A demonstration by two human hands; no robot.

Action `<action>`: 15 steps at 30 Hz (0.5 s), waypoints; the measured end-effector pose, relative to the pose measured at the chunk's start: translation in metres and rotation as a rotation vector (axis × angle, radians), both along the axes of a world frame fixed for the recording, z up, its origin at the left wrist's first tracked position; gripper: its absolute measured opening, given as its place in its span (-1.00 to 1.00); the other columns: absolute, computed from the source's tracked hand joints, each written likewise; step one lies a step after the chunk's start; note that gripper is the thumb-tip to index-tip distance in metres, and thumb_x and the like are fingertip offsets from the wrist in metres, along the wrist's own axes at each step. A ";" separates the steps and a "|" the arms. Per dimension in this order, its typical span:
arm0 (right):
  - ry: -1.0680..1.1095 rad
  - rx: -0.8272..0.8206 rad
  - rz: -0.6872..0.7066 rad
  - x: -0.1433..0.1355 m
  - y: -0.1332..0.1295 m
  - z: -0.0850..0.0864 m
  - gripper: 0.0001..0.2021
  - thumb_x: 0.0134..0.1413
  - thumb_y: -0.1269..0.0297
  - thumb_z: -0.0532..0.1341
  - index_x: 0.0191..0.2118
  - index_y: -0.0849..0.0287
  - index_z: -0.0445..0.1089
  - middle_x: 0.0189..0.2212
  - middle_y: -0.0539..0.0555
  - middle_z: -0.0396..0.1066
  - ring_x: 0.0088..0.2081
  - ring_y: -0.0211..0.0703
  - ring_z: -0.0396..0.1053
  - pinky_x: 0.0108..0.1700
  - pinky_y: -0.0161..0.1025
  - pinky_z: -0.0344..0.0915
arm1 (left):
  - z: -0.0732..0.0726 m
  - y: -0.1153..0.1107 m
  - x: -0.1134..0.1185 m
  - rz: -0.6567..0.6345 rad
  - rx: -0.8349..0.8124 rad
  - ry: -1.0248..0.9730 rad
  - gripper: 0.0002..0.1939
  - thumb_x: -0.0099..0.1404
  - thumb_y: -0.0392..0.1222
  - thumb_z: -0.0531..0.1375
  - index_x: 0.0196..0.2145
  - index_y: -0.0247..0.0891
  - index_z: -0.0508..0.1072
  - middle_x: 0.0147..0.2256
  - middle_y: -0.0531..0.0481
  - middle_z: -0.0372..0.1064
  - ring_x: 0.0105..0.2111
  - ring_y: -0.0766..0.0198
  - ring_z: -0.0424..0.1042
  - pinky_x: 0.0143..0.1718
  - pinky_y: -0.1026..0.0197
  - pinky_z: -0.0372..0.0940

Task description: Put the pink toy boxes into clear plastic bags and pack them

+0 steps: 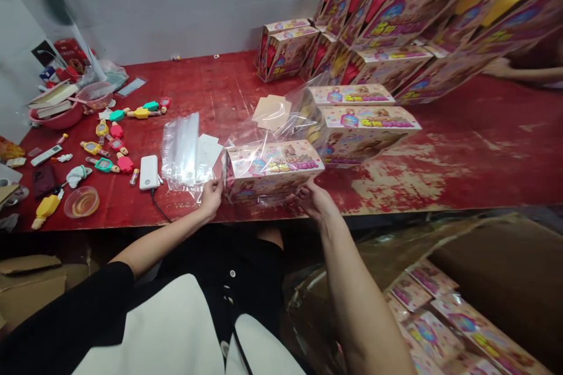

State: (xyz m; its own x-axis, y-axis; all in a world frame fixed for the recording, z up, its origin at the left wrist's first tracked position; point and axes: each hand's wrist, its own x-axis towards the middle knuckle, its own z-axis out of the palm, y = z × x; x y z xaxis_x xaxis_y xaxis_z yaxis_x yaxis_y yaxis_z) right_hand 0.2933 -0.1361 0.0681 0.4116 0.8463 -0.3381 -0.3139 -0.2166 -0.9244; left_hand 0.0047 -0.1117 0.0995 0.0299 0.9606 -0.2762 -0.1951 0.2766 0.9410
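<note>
A printed pink display box [275, 164] lies near the table's front edge, with a clear plastic bag [246, 139] around at least part of it. My left hand [212, 198] is closed at the left end of this box, thumb and fingers against its edge. At the lower right corner my right hand [314, 199] has its fingers curled against the box and film. Left of the box lie a stack of flat clear bags [181, 149] and some white cards [208, 153]. Two similar boxes [367, 123] stand just behind to the right, film at their left ends.
Stacked display boxes [396, 17] rise at the back right, where another person's hand [497, 67] touches them. Toy watches [103, 164], a white power bank [149, 172] and a cup of liquid [82, 203] lie left. An open carton [492, 258] holds packed boxes below right.
</note>
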 end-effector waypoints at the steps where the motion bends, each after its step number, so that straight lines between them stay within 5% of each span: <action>1: 0.007 0.003 0.007 0.001 0.001 0.002 -0.46 -0.29 -0.12 0.50 -0.50 0.12 0.20 -0.67 -0.09 0.23 -0.63 -0.36 0.19 -0.60 -0.37 0.29 | 0.001 0.002 0.001 0.000 -0.009 -0.011 -0.47 0.22 0.29 0.32 -0.43 -0.26 0.31 -0.57 0.12 0.29 -0.60 0.42 0.25 -0.53 0.33 0.14; 5: -0.027 0.001 0.004 0.002 0.003 0.003 -0.51 -0.31 0.05 0.53 -0.47 0.12 0.21 -0.65 -0.12 0.27 -0.63 -0.38 0.21 -0.59 -0.42 0.25 | 0.001 0.007 0.006 0.026 0.013 -0.035 -0.48 0.17 0.28 0.35 -0.40 -0.26 0.35 -0.49 0.12 0.33 -0.52 0.44 0.25 -0.44 0.35 0.19; 9: -0.127 -0.087 0.025 -0.002 0.002 -0.008 -0.61 0.01 0.13 0.43 -0.49 0.16 0.20 -0.69 -0.15 0.19 -0.67 -0.42 0.13 -0.64 -0.45 0.11 | -0.016 0.010 0.004 0.089 -0.013 0.045 -0.49 0.16 0.21 0.38 -0.50 -0.26 0.30 -0.55 0.15 0.23 -0.52 0.44 0.18 -0.45 0.36 0.11; 12: -0.220 -0.129 0.067 -0.002 0.009 -0.011 -0.69 0.30 0.11 0.26 -0.36 0.25 0.33 -0.55 -0.10 0.30 -0.58 -0.42 0.24 -0.53 -0.44 0.25 | -0.030 0.017 0.003 0.103 -0.048 0.121 -0.50 0.19 0.19 0.36 -0.52 -0.25 0.28 -0.59 0.15 0.18 -0.55 0.41 0.16 -0.47 0.33 0.08; 15: -0.356 -0.097 0.103 0.000 0.022 -0.006 -0.71 0.35 0.10 0.22 -0.13 0.27 0.42 -0.31 0.01 0.44 -0.38 -0.34 0.40 -0.33 -0.34 0.43 | -0.037 0.029 0.006 0.130 -0.019 0.196 -0.60 0.28 0.09 0.31 -0.48 -0.24 0.30 -0.54 0.12 0.23 -0.49 0.36 0.23 -0.39 0.31 0.14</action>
